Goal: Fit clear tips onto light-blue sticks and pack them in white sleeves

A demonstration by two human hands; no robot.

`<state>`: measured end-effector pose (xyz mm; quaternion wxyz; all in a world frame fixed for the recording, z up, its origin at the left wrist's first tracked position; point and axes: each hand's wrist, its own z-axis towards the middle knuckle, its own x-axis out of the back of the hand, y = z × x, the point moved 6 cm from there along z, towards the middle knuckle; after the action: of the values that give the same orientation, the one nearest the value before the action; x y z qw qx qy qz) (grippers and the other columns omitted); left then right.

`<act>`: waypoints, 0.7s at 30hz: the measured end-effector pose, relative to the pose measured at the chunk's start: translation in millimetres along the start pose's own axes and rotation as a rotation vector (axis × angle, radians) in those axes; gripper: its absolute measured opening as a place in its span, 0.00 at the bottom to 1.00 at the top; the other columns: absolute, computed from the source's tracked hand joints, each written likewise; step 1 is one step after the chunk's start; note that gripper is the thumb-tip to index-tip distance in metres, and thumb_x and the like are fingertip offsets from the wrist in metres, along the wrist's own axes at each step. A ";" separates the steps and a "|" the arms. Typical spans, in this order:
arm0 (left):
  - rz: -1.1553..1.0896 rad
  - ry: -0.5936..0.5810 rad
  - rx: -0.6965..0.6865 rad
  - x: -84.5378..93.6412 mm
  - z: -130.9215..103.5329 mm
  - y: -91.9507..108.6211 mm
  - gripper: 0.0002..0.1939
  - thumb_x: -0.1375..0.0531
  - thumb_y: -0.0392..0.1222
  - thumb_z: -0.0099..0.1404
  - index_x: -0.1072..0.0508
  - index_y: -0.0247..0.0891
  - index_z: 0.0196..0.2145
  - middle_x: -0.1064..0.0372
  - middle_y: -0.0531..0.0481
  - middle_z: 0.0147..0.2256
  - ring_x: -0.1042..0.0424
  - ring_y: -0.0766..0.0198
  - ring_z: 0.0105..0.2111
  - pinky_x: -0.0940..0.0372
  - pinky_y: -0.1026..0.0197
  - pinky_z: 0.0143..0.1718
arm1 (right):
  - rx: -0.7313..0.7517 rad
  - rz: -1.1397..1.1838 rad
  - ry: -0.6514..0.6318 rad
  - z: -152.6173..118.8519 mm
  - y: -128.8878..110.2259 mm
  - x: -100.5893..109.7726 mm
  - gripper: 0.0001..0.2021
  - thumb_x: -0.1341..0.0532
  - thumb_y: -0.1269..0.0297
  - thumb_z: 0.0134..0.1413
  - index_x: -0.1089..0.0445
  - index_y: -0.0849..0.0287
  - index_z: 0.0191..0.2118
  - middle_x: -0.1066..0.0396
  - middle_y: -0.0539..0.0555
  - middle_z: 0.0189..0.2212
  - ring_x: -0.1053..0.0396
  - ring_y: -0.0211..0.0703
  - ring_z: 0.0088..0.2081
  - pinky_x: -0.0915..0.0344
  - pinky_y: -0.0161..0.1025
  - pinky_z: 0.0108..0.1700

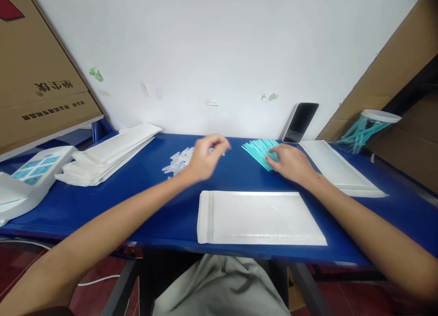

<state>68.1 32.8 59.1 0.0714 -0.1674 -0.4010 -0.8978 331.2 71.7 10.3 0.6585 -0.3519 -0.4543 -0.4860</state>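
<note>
My left hand point(205, 157) is a little above the table, beside the right edge of a pile of small translucent white pieces point(179, 160). Its fingers are curled together, and what they hold, if anything, is too small to make out. My right hand point(290, 160) reaches to the right side of a fanned-out pile of thin teal sticks point(259, 152). Its thumb and forefinger are apart over the sticks, while the other fingers are partly hidden. A white padded envelope point(256, 218) lies flat near the table's front edge, between my forearms.
White envelopes point(109, 154) are stacked at the left, beside a white device with blue panels point(34, 170). Another envelope point(338, 167) lies under my right forearm's far side. A phone point(301, 122) leans on the wall. A clear jar point(369, 129) holds teal sticks at the right.
</note>
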 end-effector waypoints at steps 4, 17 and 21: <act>0.373 0.254 0.130 67.6 14.8 -64.5 0.23 0.47 0.43 0.67 0.45 0.39 0.16 0.51 0.56 0.15 0.48 0.68 0.19 0.50 0.60 0.26 | 0.005 -0.057 -0.017 0.4 1.9 -3.7 0.22 0.47 0.53 0.66 0.21 0.63 0.43 0.26 0.62 0.40 0.27 0.55 0.41 0.37 0.45 0.38; 0.753 -0.288 -0.206 34.1 -13.7 -54.4 0.12 0.50 0.40 0.71 0.27 0.37 0.37 0.29 0.47 0.35 0.30 0.60 0.35 0.38 0.59 0.37 | 0.000 -0.058 0.014 1.0 5.6 -6.1 0.19 0.46 0.58 0.65 0.19 0.61 0.46 0.26 0.60 0.39 0.27 0.52 0.40 0.38 0.44 0.37; 0.740 -0.401 -0.338 -6.5 -25.5 -33.4 0.15 0.52 0.40 0.73 0.26 0.36 0.38 0.28 0.44 0.37 0.29 0.58 0.38 0.36 0.58 0.42 | 0.061 -0.128 -0.028 -0.2 -2.2 -3.9 0.20 0.47 0.59 0.65 0.19 0.61 0.45 0.26 0.61 0.40 0.27 0.52 0.39 0.39 0.45 0.37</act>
<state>59.2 36.1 17.6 0.2801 -0.4795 -0.1678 -0.8146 328.7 72.2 6.6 0.6302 -0.3087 -0.4996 -0.5079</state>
